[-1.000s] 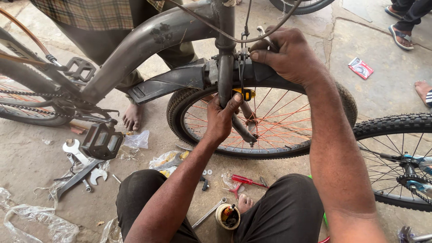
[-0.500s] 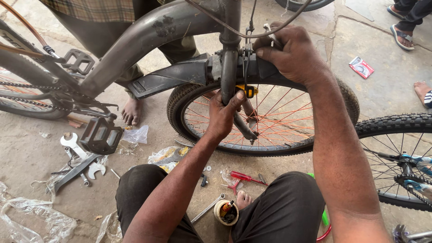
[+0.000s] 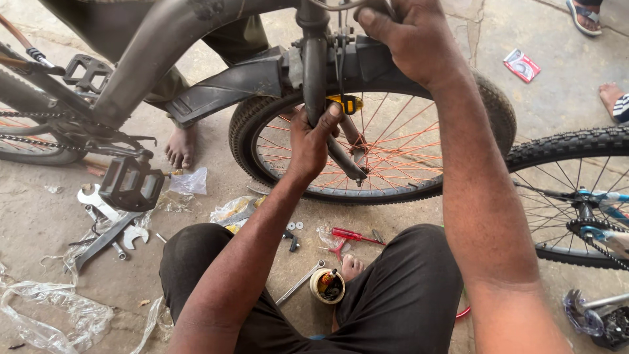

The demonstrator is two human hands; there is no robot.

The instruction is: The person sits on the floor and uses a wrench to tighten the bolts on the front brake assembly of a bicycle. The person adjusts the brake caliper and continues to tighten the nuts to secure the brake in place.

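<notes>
A grey bicycle frame (image 3: 164, 46) stands over me, with a black mudguard (image 3: 229, 82) above the front wheel (image 3: 393, 164) and its orange spokes. My left hand (image 3: 311, 141) is wrapped around the fork leg (image 3: 314, 85), thumb up beside a yellow-and-black part (image 3: 347, 103) near the brake. My right hand (image 3: 409, 39) grips the black mudguard on top of the tyre, next to the brake cable. Both arms reach forward over my knees.
Spanners (image 3: 98, 223) and clear plastic wrap (image 3: 59, 314) lie on the concrete at left, below a black pedal (image 3: 131, 183). A red tool (image 3: 347, 236), a wrench (image 3: 298, 283) and a small tin (image 3: 327, 285) lie between my legs. Another wheel (image 3: 576, 196) stands right. A person's bare foot (image 3: 180, 147) stands behind.
The view has dropped and moved closer to the wheel. My left hand stays on the fork leg and my right hand stays on the mudguard.
</notes>
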